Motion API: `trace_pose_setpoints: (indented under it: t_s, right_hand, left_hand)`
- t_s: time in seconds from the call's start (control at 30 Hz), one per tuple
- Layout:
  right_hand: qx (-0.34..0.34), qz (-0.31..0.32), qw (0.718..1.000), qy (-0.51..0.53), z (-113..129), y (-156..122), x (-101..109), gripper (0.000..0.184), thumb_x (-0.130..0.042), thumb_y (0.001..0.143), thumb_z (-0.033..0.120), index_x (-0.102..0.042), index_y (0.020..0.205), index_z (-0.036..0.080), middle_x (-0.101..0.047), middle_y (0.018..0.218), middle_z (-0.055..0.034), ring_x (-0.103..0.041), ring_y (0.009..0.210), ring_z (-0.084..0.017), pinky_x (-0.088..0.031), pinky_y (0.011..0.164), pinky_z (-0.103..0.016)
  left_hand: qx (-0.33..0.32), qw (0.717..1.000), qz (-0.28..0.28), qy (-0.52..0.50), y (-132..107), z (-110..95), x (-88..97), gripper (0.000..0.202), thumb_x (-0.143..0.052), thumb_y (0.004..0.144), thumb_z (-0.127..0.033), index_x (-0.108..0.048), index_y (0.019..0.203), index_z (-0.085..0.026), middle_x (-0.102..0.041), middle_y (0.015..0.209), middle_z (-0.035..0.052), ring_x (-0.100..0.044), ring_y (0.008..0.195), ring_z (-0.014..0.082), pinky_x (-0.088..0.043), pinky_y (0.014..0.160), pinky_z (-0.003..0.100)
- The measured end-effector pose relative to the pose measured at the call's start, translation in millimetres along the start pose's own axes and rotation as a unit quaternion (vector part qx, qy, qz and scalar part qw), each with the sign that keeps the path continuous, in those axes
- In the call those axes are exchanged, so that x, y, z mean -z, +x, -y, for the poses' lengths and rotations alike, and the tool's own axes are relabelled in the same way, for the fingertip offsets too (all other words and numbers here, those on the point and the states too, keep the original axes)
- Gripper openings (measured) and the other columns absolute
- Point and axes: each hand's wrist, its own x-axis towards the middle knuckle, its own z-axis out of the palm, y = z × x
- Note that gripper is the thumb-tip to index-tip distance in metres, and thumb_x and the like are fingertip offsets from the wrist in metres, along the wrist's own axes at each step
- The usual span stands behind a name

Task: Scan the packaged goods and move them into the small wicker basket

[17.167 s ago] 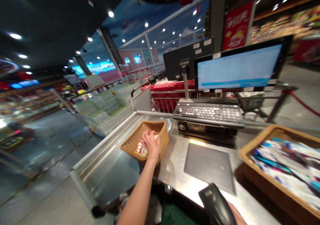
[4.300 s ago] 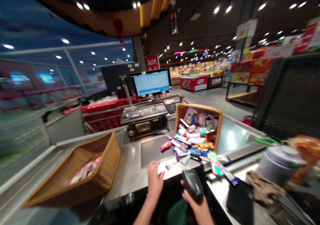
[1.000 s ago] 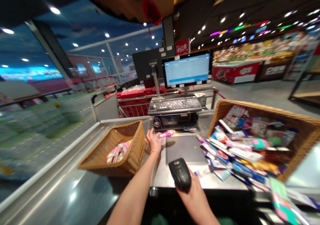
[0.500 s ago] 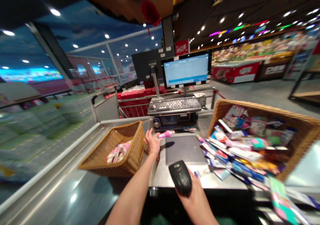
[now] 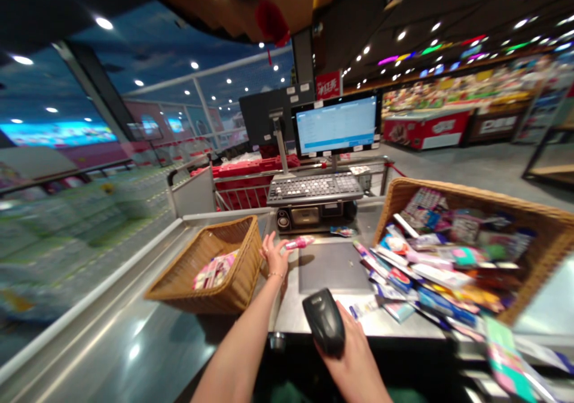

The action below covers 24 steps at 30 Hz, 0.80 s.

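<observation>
Two baskets are sitting at this checkout: a big wicker basket point(image 5: 475, 197) at the right end of the steel checkout surface point(image 5: 291, 316), and a small wicker basket point(image 5: 228, 292) just off its left edge. A heap of colorful loose packets point(image 5: 419, 277) is spilling out of the big one across the surface toward the near edge, while a few pink packs point(image 5: 214, 270) are lying in the small one. A lit POS monitor point(image 5: 336, 125) is standing behind a keyboard point(image 5: 314, 188) at the far edge, and a grey mat point(image 5: 334, 266) is lying mid-surface. The right hand point(image 5: 354, 361) is clamping its fingers around a black handheld barcode scanner point(image 5: 323, 322) near the front edge. The left hand point(image 5: 274, 258) is reaching out beside the mat's far left corner, fingers point(image 5: 269, 241) spread, right at the end of a pink tube point(image 5: 299, 243). Honestly can't tell if they're actually gripping it.
</observation>
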Motion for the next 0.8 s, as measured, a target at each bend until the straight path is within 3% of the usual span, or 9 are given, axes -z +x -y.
trace_pose_setpoints:
  t_s: [0.43, 0.63, 0.8]
  right_hand:
    - [0.002, -0.018, 1.0, -0.011, -9.5, -5.3, -10.3, 0.053, -0.054, 0.079, 0.037, -0.053, 0.129, 0.02, -0.055, 0.137, -0.0119, -0.042, 0.134, -0.031, -0.035, 0.109, -0.054]
    - [0.018, -0.035, 0.999, -0.006, -9.9, -6.3, -8.8, 0.057, -0.047, 0.08, 0.037, -0.048, 0.133, 0.015, -0.055, 0.136, -0.0152, -0.047, 0.13, -0.031, -0.036, 0.108, -0.055]
    - [0.03, -0.052, 0.998, 0.01, -11.7, -7.3, -9.5, 0.059, -0.05, 0.076, 0.034, -0.048, 0.132, 0.014, -0.056, 0.134, -0.0163, -0.05, 0.128, -0.03, -0.038, 0.108, -0.048]
  left_hand:
    - [-0.005, 1.0, -0.002, -0.012, 0.5, 1.2, 1.1, 0.021, -0.073, 0.068, -0.02, -0.074, 0.087, -0.029, -0.049, 0.14, 0.0062, -0.032, 0.135, 0.0315, -0.02, 0.11, 0.06]
    - [-0.003, 1.0, 0.0, -0.018, 0.4, 3.2, 0.2, 0.021, -0.072, 0.069, -0.02, -0.074, 0.088, -0.029, -0.049, 0.14, 0.0058, -0.031, 0.136, 0.0315, -0.019, 0.109, 0.06]
    - [-0.003, 1.0, 0.001, -0.026, 0.7, 2.7, 1.6, 0.02, -0.072, 0.069, -0.02, -0.074, 0.087, -0.028, -0.049, 0.14, 0.0057, -0.032, 0.136, 0.0316, -0.019, 0.11, 0.06]
